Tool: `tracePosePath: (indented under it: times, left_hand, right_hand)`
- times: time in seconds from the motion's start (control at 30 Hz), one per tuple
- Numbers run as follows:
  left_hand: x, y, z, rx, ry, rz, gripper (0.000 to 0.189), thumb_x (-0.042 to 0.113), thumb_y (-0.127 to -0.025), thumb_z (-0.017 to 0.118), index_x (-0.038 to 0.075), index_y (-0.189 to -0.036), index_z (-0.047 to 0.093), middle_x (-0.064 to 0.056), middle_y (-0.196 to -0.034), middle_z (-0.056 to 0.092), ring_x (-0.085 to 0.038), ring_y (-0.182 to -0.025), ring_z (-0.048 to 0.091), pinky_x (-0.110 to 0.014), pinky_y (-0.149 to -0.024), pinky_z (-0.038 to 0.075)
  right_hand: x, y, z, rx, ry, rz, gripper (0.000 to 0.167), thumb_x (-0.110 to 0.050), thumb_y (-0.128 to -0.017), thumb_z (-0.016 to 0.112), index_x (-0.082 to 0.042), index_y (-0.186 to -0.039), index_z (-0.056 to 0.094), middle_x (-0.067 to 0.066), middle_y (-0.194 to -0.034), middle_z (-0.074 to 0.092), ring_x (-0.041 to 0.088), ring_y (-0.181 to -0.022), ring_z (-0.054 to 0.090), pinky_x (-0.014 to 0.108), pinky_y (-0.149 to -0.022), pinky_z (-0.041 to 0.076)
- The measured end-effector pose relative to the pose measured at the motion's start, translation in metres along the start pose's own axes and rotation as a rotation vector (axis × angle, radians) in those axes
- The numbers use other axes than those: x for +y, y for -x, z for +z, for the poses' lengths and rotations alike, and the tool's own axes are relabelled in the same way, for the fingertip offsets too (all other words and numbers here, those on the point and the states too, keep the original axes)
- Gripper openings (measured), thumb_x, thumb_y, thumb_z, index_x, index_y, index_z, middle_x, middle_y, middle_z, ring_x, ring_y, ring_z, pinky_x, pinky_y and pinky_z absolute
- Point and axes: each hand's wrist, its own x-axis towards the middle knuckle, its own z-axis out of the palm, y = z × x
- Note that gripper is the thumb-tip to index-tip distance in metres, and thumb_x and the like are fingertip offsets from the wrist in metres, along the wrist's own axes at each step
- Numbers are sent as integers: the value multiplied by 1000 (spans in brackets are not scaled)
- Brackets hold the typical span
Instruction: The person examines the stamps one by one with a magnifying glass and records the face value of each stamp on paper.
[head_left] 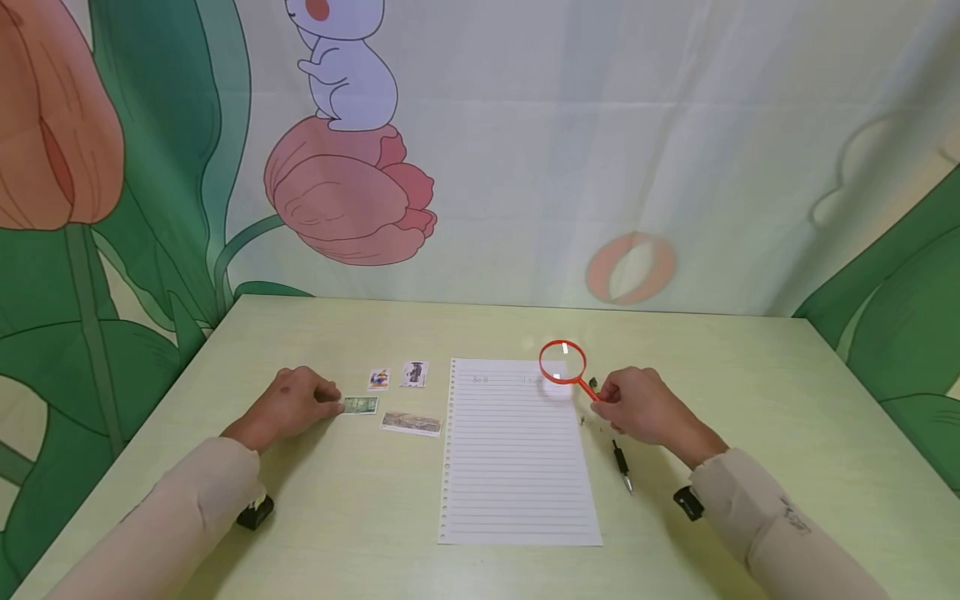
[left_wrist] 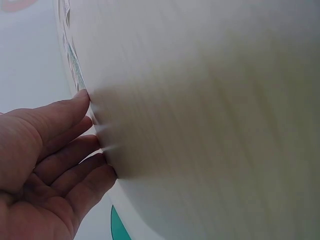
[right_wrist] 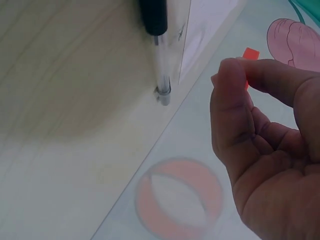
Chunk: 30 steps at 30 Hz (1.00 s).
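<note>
The right hand (head_left: pixel 637 406) pinches the round, red-rimmed magnifier (head_left: pixel 564 363) over the top right of the ruled, hole-edged paper (head_left: pixel 517 467). The left hand (head_left: pixel 292 404), fingers loosely bent, touches the wood-grained table (head_left: pixel 360 500) beside a rectangular green stamp (head_left: pixel 362 406).

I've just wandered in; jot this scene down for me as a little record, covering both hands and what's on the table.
Left hand: fingertips on the table, thumb by the green stamp; contact with it unclear
Right hand: pinches the magnifier by its handle
Magnifier: red-rimmed, lens over the paper's upper right
Stamps: four, all left of the paper
Paper: lined, faint writing near the top
Pen: on the table, right of the paper
Backdrop: rabbit and flowers
</note>
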Motion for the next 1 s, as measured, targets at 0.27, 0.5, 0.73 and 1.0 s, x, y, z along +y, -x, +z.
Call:
tracePosePath:
  times: [0.27,0.5,0.73,1.0]
  left_hand:
    - [0,-1,-1,5,-6,6,27,14,-91,74,-4,-111,74,-24,-128,63,-41,-116,50,-50,-93,46]
    - [-1,-2,1,5,1,-2,27,14,-91,75,-4,-111,74,-24,-128,63,-39,-114,50,-49,-91,47]
    - [0,-1,3,10,7,-27,27,13,-91,74,-3,-112,74,-23,-129,63,-38,-116,50,-48,-93,47]
    - [-1,-4,3,10,7,-27,26,13,-91,74,-3,-112,74,-22,-129,63,-37,-115,49,-49,-94,46]
  right_hand:
    - [10,5,-2,-5,-6,62,15,-12,-93,70,-2,-83,64,3,-64,61,14,-57,55,29,-53,45]
    - [26,13,-4,11,16,100,15,-11,-92,70,-1,-81,65,2,-61,61,15,-57,55,29,-53,43]
    - [40,19,-6,18,13,171,16,-12,-92,70,0,-82,66,2,-62,61,15,-58,54,29,-53,43]
    - [50,21,-5,-8,48,242,18,-12,-93,70,-2,-78,64,3,-59,59,17,-58,50,28,-54,40]
